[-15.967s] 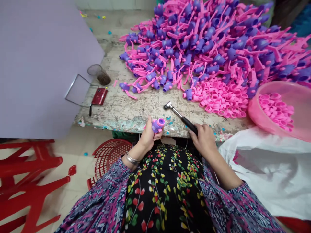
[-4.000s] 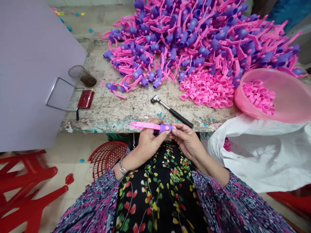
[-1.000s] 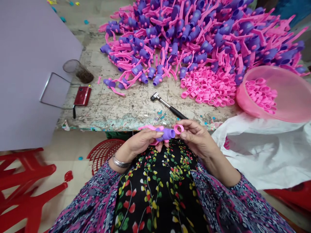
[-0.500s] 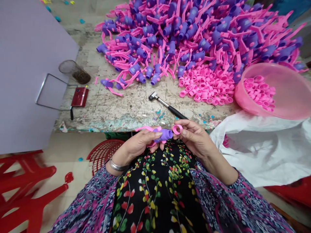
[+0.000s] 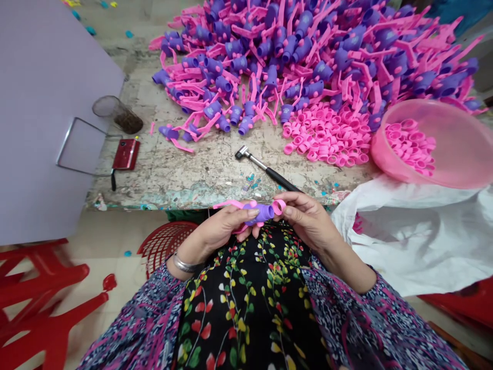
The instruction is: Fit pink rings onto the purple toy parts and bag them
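My left hand (image 5: 223, 226) is closed around a purple toy barrel with a pink handle (image 5: 259, 213), held over my lap just below the table's front edge. My right hand (image 5: 306, 218) pinches a small pink ring (image 5: 278, 207) and holds it against the barrel's open end. A small hammer (image 5: 265, 168) with a black grip lies on the table just beyond my hands. Loose pink rings (image 5: 327, 136) are heaped behind it.
A big pile of purple-and-pink toy parts (image 5: 308, 56) covers the far table. A pink basin (image 5: 458, 149) of rings sits at right above a white sack (image 5: 416, 236). A red phone (image 5: 126, 153) and a cup (image 5: 115, 114) lie left. Red basket (image 5: 164, 241) and red stools (image 5: 42, 293) stand below.
Over the last second my right hand has brought the pink ring left until it meets the mouth of the purple barrel. Earlier the ring was a short gap away.
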`<act>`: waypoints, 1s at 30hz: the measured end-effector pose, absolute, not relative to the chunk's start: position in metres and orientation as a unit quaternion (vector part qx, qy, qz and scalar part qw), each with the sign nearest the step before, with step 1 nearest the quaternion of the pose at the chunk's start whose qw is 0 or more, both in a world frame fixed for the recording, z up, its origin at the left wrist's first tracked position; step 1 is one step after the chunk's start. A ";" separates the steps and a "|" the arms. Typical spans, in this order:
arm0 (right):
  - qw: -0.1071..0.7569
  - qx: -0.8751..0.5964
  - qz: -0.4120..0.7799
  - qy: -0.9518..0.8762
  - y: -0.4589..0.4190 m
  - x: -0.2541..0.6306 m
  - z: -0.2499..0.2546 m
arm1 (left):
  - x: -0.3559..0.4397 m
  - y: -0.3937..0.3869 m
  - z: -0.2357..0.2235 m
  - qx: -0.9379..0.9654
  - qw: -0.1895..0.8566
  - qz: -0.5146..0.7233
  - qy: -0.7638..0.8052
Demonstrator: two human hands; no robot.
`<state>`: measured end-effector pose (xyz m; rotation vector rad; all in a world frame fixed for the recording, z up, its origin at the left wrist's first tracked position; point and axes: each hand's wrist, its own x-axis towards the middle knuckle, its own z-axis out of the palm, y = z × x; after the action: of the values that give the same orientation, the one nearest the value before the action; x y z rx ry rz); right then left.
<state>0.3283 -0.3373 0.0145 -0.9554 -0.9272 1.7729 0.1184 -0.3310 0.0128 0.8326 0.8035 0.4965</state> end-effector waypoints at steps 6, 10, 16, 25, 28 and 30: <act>0.444 -0.406 0.679 -0.421 -0.339 0.329 0.009 | 0.118 -0.332 0.011 0.401 0.800 0.231 0.382; 0.455 -0.410 0.644 -0.457 -0.340 0.329 0.009 | 0.120 -0.333 0.013 0.422 0.772 0.234 0.415; 0.448 -0.436 0.578 -0.525 -0.341 0.329 0.012 | 0.128 -0.336 0.023 0.427 0.730 0.235 0.480; 0.454 -0.445 0.551 -0.541 -0.341 0.328 0.010 | 0.133 -0.341 0.022 0.423 0.706 0.260 0.505; 0.456 -0.445 0.537 -0.553 -0.341 0.327 0.008 | 0.134 -0.341 0.024 0.439 0.694 0.269 0.503; 0.456 -0.448 0.521 -0.565 -0.340 0.327 0.005 | 0.135 -0.341 0.026 0.446 0.683 0.277 0.508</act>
<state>0.3268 -0.3399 0.0053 -1.1041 -1.3943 1.2849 0.1350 -0.3409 0.0262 1.0002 1.1384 0.6217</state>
